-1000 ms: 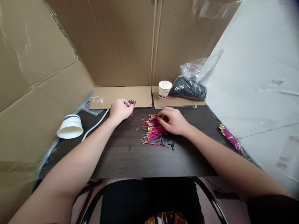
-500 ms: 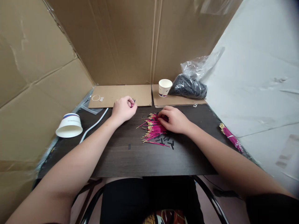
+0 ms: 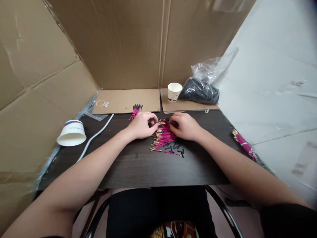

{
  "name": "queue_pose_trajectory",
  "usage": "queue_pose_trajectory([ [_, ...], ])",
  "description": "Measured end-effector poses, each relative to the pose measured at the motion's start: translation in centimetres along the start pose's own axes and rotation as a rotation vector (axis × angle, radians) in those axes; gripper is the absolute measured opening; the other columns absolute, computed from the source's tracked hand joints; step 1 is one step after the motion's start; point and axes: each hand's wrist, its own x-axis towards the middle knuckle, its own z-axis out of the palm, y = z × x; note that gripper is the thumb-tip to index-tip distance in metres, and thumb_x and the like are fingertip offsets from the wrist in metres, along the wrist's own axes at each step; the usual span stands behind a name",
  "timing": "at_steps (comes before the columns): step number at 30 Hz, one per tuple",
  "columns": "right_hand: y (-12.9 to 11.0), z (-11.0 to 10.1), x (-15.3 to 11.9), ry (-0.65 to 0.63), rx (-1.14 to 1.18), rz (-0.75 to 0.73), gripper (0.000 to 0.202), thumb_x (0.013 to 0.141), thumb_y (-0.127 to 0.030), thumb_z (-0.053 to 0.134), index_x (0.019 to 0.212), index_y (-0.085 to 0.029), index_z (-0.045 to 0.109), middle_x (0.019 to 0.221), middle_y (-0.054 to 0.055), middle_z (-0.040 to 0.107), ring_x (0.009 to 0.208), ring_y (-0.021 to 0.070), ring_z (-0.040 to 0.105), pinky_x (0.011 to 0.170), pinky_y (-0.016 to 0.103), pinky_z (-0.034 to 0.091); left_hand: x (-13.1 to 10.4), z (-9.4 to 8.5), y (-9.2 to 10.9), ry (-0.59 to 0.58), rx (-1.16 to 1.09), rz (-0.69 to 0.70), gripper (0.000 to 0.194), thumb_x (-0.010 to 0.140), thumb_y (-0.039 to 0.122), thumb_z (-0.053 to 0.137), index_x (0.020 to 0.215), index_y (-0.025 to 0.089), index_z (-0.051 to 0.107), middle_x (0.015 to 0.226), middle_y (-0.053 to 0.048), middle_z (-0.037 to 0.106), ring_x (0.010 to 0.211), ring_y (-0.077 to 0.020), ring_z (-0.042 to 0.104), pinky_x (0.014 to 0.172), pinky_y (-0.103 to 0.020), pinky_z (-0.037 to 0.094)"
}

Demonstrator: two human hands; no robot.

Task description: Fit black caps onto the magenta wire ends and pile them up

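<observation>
your left hand [image 3: 143, 125] and right hand [image 3: 185, 127] are facing each other at the centre of the frame, with the pile of pink rods [image 3: 166, 135] lying between them on the dark table [image 3: 158, 173]. from your left fingers the pile is stretching toward the right and lower right; from your right fingers it is spreading toward the left and lower left. your right hand is sitting nearer, covering its upper right part, while your left fingertips are meeting its upper left edge.

most rods are running across the frame, their gold tips pointing left, and the lower ones are slanting down toward the lower left. one loose rod [image 3: 166, 152] is lying along the pile's bottom edge, its gold end pointing left and its long axis nearly level, dipping slightly to the right.

your left thumb and forefinger are resting close together in a curl, and your right fingers are bending over the rods; you cannot tell from here whether either hand is gripping one.

short black tubes [image 3: 172, 149] are scattering just below the pile. up and left of centre, a small bunch of black-capped rods [image 3: 135, 111] is lying partly on the cardboard sheet [image 3: 119, 99], caps pointing up the frame.
</observation>
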Motion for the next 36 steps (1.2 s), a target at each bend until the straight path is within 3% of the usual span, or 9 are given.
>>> queue_pose_trajectory([
  [11,-0.3,-0.3,0.1,0.108,0.146,-0.015,0.004,0.086,-0.014,0.068,0.085,-0.017,0.071,0.085,0.005,0.067,0.076,0.0178,0.061,0.074,0.031,0.046,-0.2,1.0,0.5,-0.011,-0.054,0.011,0.003,0.087,0.019,0.075,0.089,0.018,0.077,0.081,-0.002,0.071,0.068,-0.0145,0.057,0.069,-0.032,0.047],
  [20,-0.8,-0.4,0.3,0.152,0.212,0.067,0.008,0.083,-0.017,0.066,0.08,-0.019,0.073,0.077,0.003,0.068,0.069,0.017,0.057,0.07,0.032,0.044,-0.3,0.9,0.9,0.037,-0.087,0.055,0.005,0.088,0.02,0.075,0.091,0.017,0.078,0.082,-0.003,0.072,0.071,-0.0156,0.06,0.069,-0.032,0.049],
  [27,-0.5,0.2,0.3,0.241,0.284,0.186,0.009,0.092,-0.022,0.063,0.086,-0.02,0.069,0.074,0.002,0.071,0.064,0.0165,0.058,0.067,0.031,0.045,-0.5,0.8,1.5,-0.093,-0.118,0.11,0.012,0.094,0.03,0.083,0.099,0.02,0.087,0.095,-0.007,0.077,0.087,-0.0207,0.072,0.082,-0.037,0.057],
  [30,-0.4,0.6,0.2,0.25,0.292,0.167,0.009,0.093,-0.023,0.063,0.087,-0.019,0.07,0.075,0.002,0.072,0.064,0.0165,0.06,0.068,0.031,0.046,-0.5,0.9,1.3,-0.121,-0.086,0.122,0.016,0.095,0.032,0.084,0.106,0.023,0.09,0.098,-0.008,0.079,0.091,-0.0226,0.073,0.085,-0.04,0.058],
  [36,-0.4,1.0,0.2,0.251,0.271,0.128,0.01,0.094,-0.023,0.063,0.089,-0.018,0.071,0.078,0.003,0.074,0.066,0.0161,0.06,0.072,0.031,0.047,-0.5,1.0,0.9,-0.136,-0.078,0.163,0.012,0.099,0.028,0.08,0.1,0.023,0.091,0.098,-0.006,0.081,0.087,-0.0209,0.074,0.083,-0.039,0.059],
])
